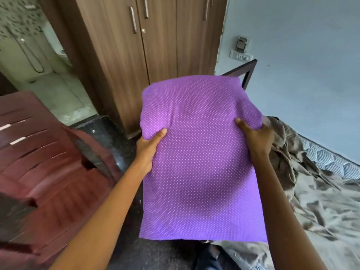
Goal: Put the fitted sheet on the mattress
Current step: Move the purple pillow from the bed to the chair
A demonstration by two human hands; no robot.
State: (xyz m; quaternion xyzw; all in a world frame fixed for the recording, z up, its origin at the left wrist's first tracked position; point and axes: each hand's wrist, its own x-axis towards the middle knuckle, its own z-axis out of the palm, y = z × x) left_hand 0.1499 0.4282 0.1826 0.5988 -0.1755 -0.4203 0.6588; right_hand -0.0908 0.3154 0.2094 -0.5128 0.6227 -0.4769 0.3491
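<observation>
Fitted sheet (321, 201), judged to be the crumpled grey-brown cloth, lies bunched over the mattress (331, 158) at the right, leaving a strip of hexagon-quilted ticking bare along the wall. It is not yet spread or tucked. In front of the person, held up over the dark floor (120, 137) beside the bed, is a purple dotted pillow (198, 162). The left hand (150, 145) grips its left edge with the thumb on top, and the right hand (255, 137) grips its right edge the same way. The fingers of both hands are hidden beneath, but they evidently clamp the pillow. The step in hand looks like clearing the pillow away so the sheet can be worked. To do it well, the person would keep both grips until the pillow is set flat on the maroon plastic chair (48, 162) at the left, rather than on the floor. Then the person would find the sheet's elastic corners before pulling it out. Counted, there are one pillow, one crumpled sheet, one mattress, one chair, two hands, one dark bed frame (248, 72) and one wooden wardrobe (161, 55) with three handles showing.
</observation>
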